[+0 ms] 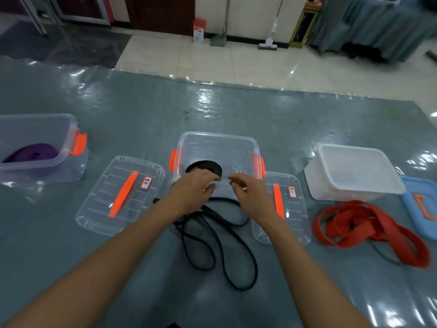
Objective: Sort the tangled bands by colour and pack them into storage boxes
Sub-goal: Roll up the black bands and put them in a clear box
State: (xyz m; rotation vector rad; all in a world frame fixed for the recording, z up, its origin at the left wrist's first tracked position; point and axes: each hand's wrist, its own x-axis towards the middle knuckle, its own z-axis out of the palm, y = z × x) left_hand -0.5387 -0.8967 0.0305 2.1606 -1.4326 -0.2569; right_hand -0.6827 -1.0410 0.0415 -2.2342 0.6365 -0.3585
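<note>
Head view: left hand (192, 189) apparently grips the clear box's (218, 147) near rim; right hand (248, 192) loosely curled, empty.

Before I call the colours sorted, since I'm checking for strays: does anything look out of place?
Yes. A thin black band pokes out from under the red bands by the white box, away from the black bands in front of the middle box.
</note>
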